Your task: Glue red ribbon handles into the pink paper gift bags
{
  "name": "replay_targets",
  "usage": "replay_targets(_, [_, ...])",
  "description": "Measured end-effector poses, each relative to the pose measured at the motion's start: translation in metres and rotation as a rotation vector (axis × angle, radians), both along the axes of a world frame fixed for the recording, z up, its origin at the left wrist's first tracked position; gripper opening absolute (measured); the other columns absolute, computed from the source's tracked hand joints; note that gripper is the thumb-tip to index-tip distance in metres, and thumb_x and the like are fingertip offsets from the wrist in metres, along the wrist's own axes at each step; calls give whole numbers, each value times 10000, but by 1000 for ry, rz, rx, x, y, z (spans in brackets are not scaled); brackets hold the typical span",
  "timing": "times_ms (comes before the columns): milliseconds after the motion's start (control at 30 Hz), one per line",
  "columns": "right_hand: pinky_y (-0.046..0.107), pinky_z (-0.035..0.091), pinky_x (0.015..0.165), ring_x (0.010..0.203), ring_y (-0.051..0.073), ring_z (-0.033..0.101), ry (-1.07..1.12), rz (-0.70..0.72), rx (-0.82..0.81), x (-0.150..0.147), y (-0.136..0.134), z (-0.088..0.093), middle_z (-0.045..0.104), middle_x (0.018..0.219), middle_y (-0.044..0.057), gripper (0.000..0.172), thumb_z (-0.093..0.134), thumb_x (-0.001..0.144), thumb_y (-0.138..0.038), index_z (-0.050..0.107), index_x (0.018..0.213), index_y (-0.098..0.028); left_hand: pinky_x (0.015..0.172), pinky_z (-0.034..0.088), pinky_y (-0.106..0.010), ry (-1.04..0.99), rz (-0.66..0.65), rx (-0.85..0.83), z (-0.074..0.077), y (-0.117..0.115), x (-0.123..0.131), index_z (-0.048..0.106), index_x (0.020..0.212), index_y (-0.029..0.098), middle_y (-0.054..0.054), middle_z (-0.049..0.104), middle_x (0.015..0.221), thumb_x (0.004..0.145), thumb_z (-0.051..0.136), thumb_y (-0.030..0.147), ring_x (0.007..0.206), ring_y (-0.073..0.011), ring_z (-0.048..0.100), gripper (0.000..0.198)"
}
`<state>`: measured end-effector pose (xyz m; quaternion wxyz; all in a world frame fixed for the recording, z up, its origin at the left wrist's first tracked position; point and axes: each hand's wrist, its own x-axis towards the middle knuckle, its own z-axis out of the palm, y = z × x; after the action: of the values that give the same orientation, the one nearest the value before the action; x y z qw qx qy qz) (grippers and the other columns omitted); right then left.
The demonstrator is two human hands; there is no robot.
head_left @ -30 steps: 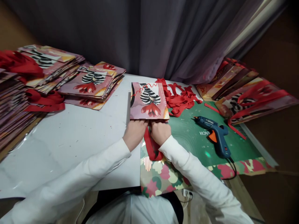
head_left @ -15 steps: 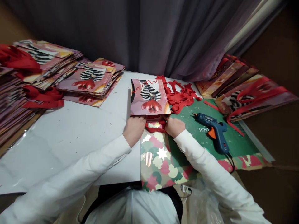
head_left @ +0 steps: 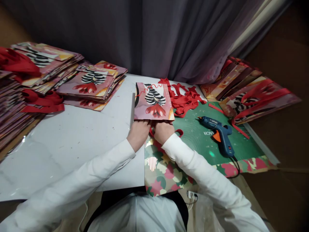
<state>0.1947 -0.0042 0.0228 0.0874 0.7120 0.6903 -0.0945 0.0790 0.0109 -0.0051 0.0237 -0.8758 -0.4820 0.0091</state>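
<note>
Fingers [head_left: 144, 124], left and right, grip hidden, lie under a smooth, zebra-striped, red-flowered paper bag's [head_left: 154, 102] six-o'clock edge.

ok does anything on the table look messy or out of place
Mildly: the red ribbons lie in a loose tangle right of the printed bag, and the bag stacks at left look uneven, edges misaligned. No spill shows.

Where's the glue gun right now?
In the head view, the glue gun lies on the green mat, right of the right hand, its nozzle pointing left.
</note>
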Motion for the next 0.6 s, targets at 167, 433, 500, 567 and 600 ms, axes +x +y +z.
replay_targets(167, [365, 556, 803, 970, 265, 726, -9, -22, -6, 11, -3, -1, 712, 1140, 191, 365, 447, 925, -187, 674, 1211, -179, 830, 486, -417, -13, 20, -3, 0, 1, -3, 631, 1267, 79, -209, 649, 1211, 937, 434, 85, 1154, -332, 594, 385])
replay_targets(433, [344, 540, 844, 1042, 263, 700, -67, -97, -62, 53, 0, 5, 704, 1162, 156, 427, 476, 919, -273, 609, 1324, -258, 804, 483, -407, -5, 51, -18, 1, -2, -5, 538, 1384, 82, -216, 604, 1303, 920, 401, 57, 1154, -339, 591, 484])
replay_targets(500, [346, 542, 835, 1036, 267, 702, -85, -108, -56, 56, -3, 3, 707, 1145, 163, 415, 443, 935, -288, 623, 1307, -247, 793, 486, -396, -7, 45, -25, 0, -2, -7, 535, 1388, 95, -205, 610, 1299, 925, 402, 69, 1119, -323, 613, 483])
replay_targets(567, [365, 545, 819, 1025, 281, 706, -109, -117, -60, 60, -7, 2, 713, 1121, 172, 415, 413, 946, -286, 631, 1295, -233, 778, 490, -391, -12, 39, -34, 0, -2, -11, 572, 1348, 89, -200, 637, 1250, 921, 397, 72, 1064, -312, 639, 461])
replay_targets(600, [375, 547, 813, 1021, 288, 707, -120, -115, -65, 64, -9, 1, 716, 1112, 174, 420, 404, 949, -284, 625, 1302, -233, 774, 492, -390, -16, 32, -41, 0, -2, -13, 597, 1317, 85, -196, 656, 1209, 917, 399, 75, 1037, -307, 650, 446])
